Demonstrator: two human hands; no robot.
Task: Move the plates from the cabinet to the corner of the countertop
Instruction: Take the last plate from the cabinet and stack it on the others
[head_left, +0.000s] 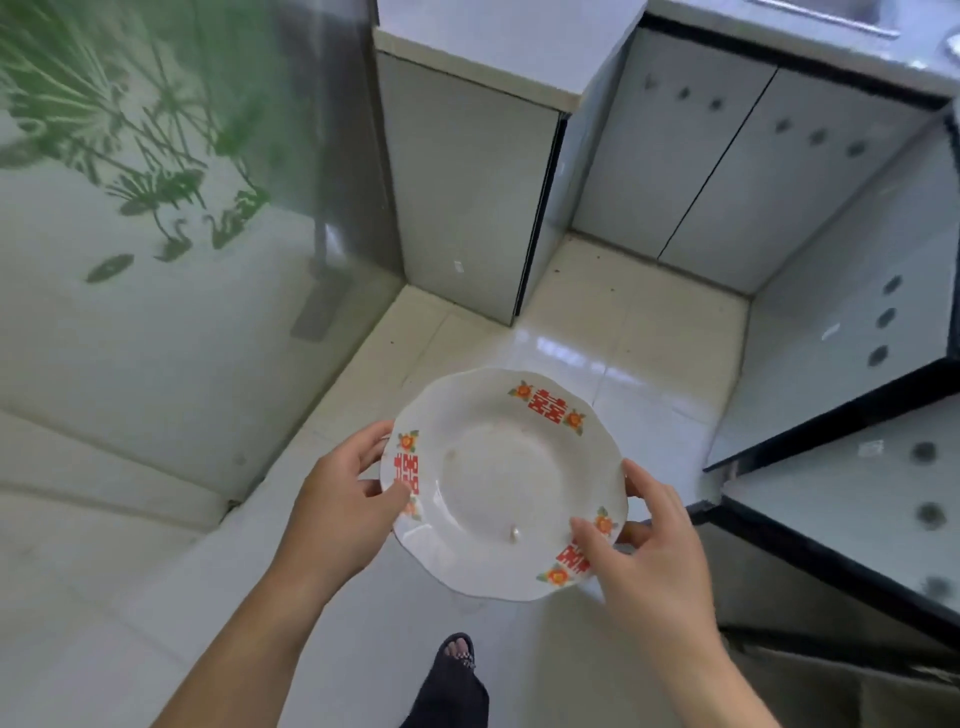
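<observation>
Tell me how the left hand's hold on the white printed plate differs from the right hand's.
The left hand grips the left rim of the white scalloped plate with red and orange prints; the right hand grips its lower right rim. The left hand's fingers are mostly hidden under the plate; the right hand's forefinger shows outside the rim. Shared: each thumb lies on top, over a red print.

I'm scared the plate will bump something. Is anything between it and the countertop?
Nothing visible. The left hand and right hand hold the plate above the floor; only bare floor shows between it and the countertop ahead.
</observation>
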